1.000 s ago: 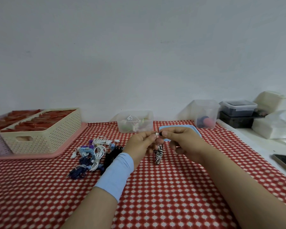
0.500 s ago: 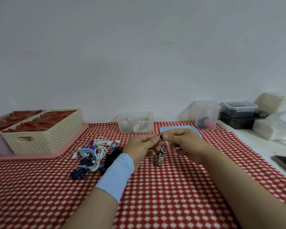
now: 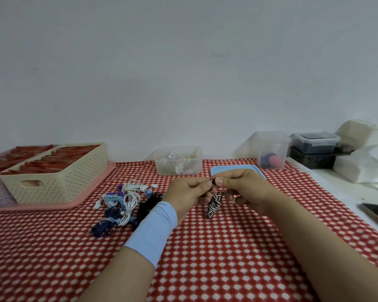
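Left hand (image 3: pixel 187 192) and right hand (image 3: pixel 247 188) slightly lower, dark earbud (image 3: pixel 213 182) now bare between the fingers (image 3: pixel 220 182), striped cord bundle (image 3: pixel 214 203) aslant.

Soft, even light; slight blur and wide-angle bending at edges.

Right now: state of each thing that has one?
left hand, pinches top of striped earphones
right hand, pinches same spot
striped earphones, coiled, hanging from both hands
blue lid, off, flat on cloth
clear box, open, earphones inside
dark tub, lid on
earphone pile, coiled, loose on cloth
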A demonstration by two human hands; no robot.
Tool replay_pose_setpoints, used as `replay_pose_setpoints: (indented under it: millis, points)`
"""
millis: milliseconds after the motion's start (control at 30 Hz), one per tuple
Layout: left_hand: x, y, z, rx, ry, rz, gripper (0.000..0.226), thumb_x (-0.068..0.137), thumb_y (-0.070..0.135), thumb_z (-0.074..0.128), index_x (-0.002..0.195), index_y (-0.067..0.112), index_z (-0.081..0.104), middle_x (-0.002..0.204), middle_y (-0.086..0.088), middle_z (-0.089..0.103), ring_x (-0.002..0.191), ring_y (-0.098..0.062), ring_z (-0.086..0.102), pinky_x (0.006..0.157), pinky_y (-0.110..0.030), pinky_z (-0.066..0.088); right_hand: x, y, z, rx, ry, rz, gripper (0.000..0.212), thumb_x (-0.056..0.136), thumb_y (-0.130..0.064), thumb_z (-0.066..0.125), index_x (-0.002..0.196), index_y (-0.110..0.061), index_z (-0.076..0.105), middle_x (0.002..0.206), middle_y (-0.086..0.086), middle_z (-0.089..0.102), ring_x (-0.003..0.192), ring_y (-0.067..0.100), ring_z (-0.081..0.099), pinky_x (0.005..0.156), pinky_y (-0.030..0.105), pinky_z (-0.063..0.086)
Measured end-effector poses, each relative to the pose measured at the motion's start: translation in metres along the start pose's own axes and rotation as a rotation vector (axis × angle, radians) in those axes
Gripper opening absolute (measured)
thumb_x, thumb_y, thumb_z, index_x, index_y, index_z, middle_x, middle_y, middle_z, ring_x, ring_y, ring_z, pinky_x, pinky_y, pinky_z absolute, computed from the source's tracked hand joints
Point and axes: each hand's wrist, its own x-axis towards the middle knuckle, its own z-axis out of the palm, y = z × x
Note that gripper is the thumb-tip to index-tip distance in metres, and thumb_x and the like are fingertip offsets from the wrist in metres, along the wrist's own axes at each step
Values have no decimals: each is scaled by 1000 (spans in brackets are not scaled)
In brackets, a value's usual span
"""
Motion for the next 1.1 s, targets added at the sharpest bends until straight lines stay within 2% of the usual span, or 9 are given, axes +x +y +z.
replay_pose_setpoints:
  millis: [200,367,467,667,833,967,1100]
  points:
    - [0,0,3,63,29,19,15,92,2,64,102,1,74,78,-7,72,64,-10,63,62,-20,53,-2,-3,-1,-10,34,32,11,85,-18,76,94,-14,81,79,5,73,50,11,52,42,20,30]
    - [0,0,5,41,83,-15,15,93,6,64,101,0,74,81,-9,73,63,-11,66,62,-23,55,-4,-5,8,-115,183,-134,7,87,-13,76,93,-13,78,74,2,75,49,11,62,42,23,38]
    - [-1,1,4,29,106,-33,13,92,9,66,100,4,75,83,-9,74,65,-12,68,65,-26,56,-8,-8,10,-177,166,-170,7,90,-11,73,94,-14,79,72,0,76,50,10,63,39,20,39]
    - [-2,2,3,53,113,-46,12,89,13,70,98,6,75,81,-9,75,65,-13,68,66,-28,57,-9,-9,7,-313,149,-217,14,83,-6,80,90,-18,79,73,-1,76,53,10,65,42,17,44]
    - [-2,2,3,59,110,-54,13,90,13,70,101,7,74,82,-9,76,66,-12,69,68,-29,58,-10,-11,9,-326,146,-290,19,80,-1,80,89,-17,78,74,0,74,48,5,63,45,12,45]
    - [-3,2,3,54,106,-43,16,88,8,71,103,3,72,73,-5,74,63,-11,69,65,-27,59,-8,-9,8,-346,136,-311,11,80,-3,81,89,-10,81,72,-4,76,48,8,63,46,12,44]
    - [-3,2,1,68,112,-33,16,88,8,71,103,5,72,78,-6,75,64,-12,69,68,-29,60,-8,-9,8,-320,140,-298,14,79,-3,82,89,-13,80,77,2,77,51,10,66,45,13,45]
